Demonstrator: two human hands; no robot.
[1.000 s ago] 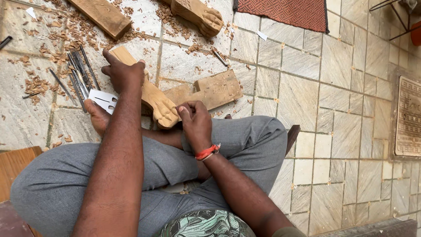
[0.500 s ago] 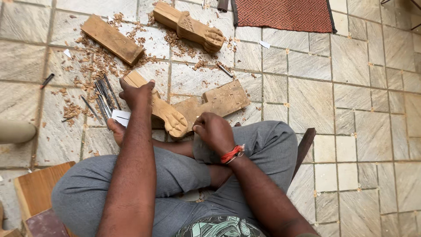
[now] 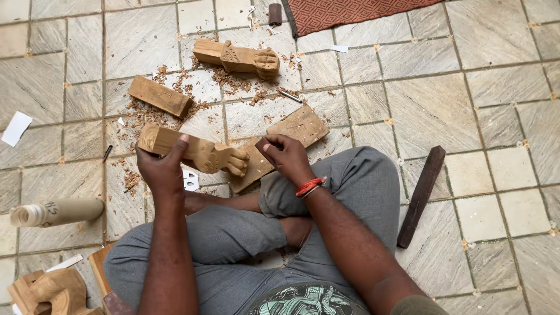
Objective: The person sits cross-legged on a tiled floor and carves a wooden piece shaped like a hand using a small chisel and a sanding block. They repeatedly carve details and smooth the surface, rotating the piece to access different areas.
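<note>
Sitting cross-legged on the tiled floor (image 3: pixel 455 105), the person holds a carved wooden leg (image 3: pixel 195 151) just above the knees, its paw end pointing toward the right hand. The left hand (image 3: pixel 160 169) has its fingers wrapped around the leg's square end. Beneath the paw lies a flat wooden board (image 3: pixel 291 137). The right hand (image 3: pixel 286 157) hovers beside the paw with fingers curled shut; whether it holds anything I cannot tell. Beyond, 1 more carved leg (image 3: pixel 236 58) and 1 plain block (image 3: pixel 160 96) rest among shavings (image 3: pixel 233 81).
</note>
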